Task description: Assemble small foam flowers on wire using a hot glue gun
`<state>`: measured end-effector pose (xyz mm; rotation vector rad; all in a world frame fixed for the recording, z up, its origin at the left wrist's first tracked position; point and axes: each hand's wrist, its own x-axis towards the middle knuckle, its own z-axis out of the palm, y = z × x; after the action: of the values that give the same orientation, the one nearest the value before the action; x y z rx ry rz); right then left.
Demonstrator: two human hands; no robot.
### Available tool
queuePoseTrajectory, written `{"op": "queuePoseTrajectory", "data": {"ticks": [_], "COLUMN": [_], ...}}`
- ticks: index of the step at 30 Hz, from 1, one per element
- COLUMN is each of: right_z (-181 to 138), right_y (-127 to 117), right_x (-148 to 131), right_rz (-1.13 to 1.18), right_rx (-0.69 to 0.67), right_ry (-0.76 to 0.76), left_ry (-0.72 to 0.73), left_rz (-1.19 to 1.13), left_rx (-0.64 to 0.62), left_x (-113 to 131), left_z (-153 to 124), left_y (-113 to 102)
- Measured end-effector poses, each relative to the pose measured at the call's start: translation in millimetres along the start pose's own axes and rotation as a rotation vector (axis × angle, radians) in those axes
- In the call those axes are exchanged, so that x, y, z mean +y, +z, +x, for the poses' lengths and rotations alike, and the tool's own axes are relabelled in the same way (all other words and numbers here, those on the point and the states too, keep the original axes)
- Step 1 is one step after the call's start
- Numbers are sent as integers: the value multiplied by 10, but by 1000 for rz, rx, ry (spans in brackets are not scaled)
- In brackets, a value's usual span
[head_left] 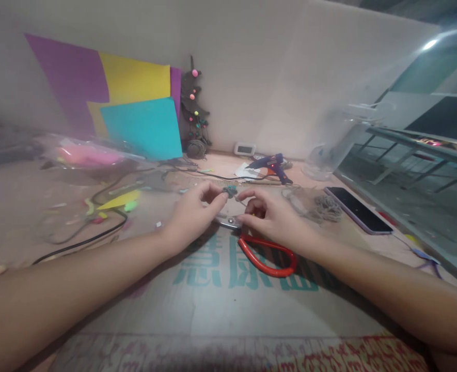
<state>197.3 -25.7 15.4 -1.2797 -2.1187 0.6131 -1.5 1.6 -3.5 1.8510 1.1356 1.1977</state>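
Observation:
My left hand (203,207) pinches a small teal-grey bunch of twine (230,191) between thumb and forefinger. Just to the right of it, my right hand (265,212) has its fingers curled, forefinger close to the bunch; whatever may be in those fingers is hidden or too small to name. Below both hands lies a pair of scissors with red handles (269,268), its pivot screw showing between my hands. Part of the blades is covered by my left hand. The scissors rest on a cardboard sheet with teal printed characters (207,266).
Behind my hands are a dark glue gun (270,165) and a small white digital display (245,149). To the right lie a twine bundle (326,207), a phone (358,210) and a clear plastic jug (325,150). Coloured sheets (141,129) and a decorated dark moon shape (192,101) lean on the wall.

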Motion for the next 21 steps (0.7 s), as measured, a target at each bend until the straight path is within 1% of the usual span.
{"op": "queuePoseTrajectory", "data": {"ticks": [2, 4, 7, 10, 13, 17, 21], "right_z": [-23, -29, -22, -18, -19, -21, -32], "right_y": [1, -21, -77, -126, -137, -121, -137], "right_x": [57, 115, 175, 188, 175, 170, 185], "right_rz": [-203, -420, -645, -762, -808, -820, -854], "right_rx": [120, 207, 231, 238, 227, 219, 218], "right_ry": [-130, -279, -475, -635, -696, -696, -747], "left_ry": [-29, -39, -26, -28, -17, -7, -25], "left_rz": [6, 8, 9, 13, 36, 51, 38], "left_rx": [-18, -48, -85, -98, -116, -145, -166], "left_x": [15, 27, 30, 26, 27, 39, 55], "left_z": [5, 8, 8, 4, 0, -3, 1], "left_y": [9, 14, 17, 18, 16, 10, 12]}}
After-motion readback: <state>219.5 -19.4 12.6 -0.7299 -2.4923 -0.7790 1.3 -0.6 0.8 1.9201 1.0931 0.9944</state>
